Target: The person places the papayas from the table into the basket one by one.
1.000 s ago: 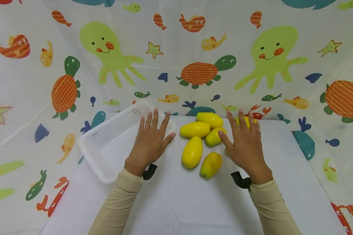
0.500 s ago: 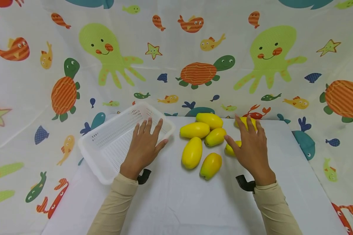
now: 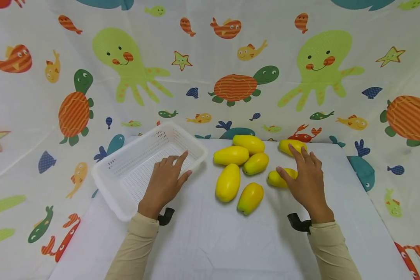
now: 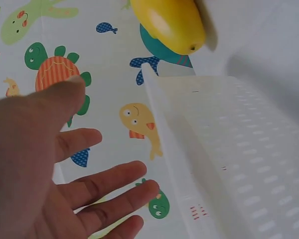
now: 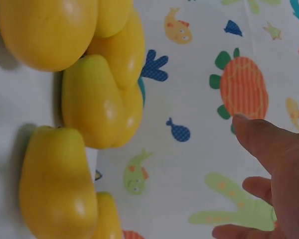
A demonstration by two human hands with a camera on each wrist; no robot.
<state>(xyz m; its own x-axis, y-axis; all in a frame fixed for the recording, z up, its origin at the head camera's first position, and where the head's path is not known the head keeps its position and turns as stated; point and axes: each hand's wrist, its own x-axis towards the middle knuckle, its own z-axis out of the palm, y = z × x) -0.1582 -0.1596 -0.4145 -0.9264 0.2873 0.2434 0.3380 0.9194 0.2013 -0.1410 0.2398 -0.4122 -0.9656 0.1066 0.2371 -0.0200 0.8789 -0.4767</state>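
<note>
My left hand (image 3: pixel 162 186) hovers over the right side of a white perforated plastic basket (image 3: pixel 108 184), its fingers slightly bent with nothing held. In the left wrist view its spread fingers are beside the basket wall (image 4: pixel 172 159). My right hand (image 3: pixel 307 188) holds nothing either; thumb and fingers are spread apart above the right part of the table. Beneath its thumb, partly hidden, lies a yellow papaya (image 3: pixel 276 178), and another papaya (image 3: pixel 289 146) sits behind its fingertips. Several more yellow papayas (image 3: pixel 228 182) with greenish ends lie grouped between the hands.
A white cloth covers the table (image 3: pixel 210 241). Behind it hangs a white curtain (image 3: pixel 203 50) printed with sea animals, running down both sides too. Each wrist wears a black camera mount (image 3: pixel 166 216).
Both hands have drawn back toward the person and apart, the left leftward and the right rightward, uncovering more of the papaya by the right thumb. The left fingers have bent more.
</note>
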